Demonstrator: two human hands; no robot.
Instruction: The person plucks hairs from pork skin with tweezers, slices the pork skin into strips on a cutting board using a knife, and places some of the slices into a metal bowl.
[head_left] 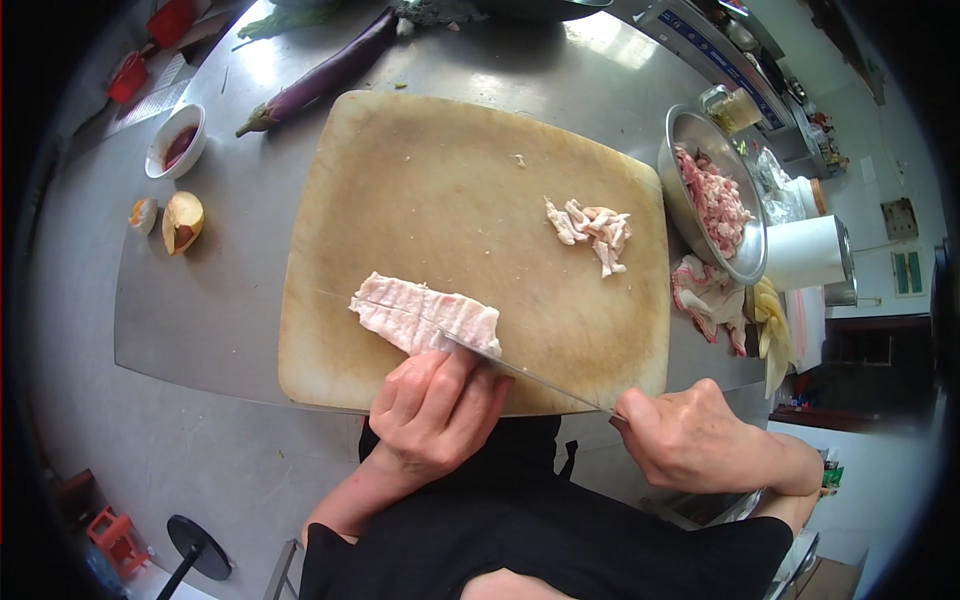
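Note:
A flat slab of pale raw meat (pixel 415 308) lies near the front edge of a worn cutting board (pixel 430 200), with a cut line running along it. My left hand (pixel 432 405) presses on the slab's near edge, fingers curled together. In my right hand (pixel 690 432) is the handle of a knife (pixel 545 383), the fist closed round it. The blade points left, its tip end at the meat beside my left fingertips. Several small cut strips of pale meat (pixel 605 235) lie in a pile on the board's right side.
Beyond the board lies an eggplant (pixel 325 75). A white bowl (pixel 176 142) and a cut fruit (pixel 183 222) stand at left. At right are a metal bowl of chopped meat (pixel 712 200), a crumpled cloth (pixel 708 300), yellowish gloves (pixel 772 330) and a white cylindrical container (pixel 805 252).

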